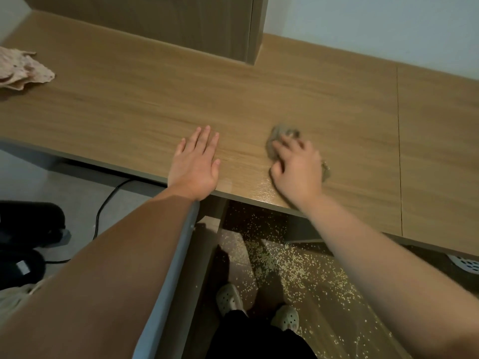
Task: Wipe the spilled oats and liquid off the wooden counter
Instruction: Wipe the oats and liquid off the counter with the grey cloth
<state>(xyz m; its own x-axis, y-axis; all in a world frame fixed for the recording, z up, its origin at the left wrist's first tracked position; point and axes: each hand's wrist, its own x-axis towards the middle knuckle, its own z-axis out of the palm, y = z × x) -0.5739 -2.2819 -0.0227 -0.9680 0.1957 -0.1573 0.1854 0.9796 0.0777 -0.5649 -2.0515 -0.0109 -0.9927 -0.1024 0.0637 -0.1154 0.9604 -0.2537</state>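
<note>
**Counter Wipe: Hand and Workpiece Status**

1. Left hand: I see it palm-down on the wooden counter, near the front edge. The fingers are straight and close together, holding nothing.

2. Right hand: it rests on a grey cloth, with the fingers bent down over the wad and gripping it against the counter. The hand and cloth are motion-blurred, so I cannot make out finer finger detail. A scrap of the cloth shows at the hand's right side.

3. Liquid: a wet sheen lies on the counter at the front edge, just beside the right wrist.

4. Oats: grains are scattered across the floor below the counter's front edge, near the person's feet.

5. A second, crumpled cloth lies at the far left of the counter, well apart from both hands.
</note>
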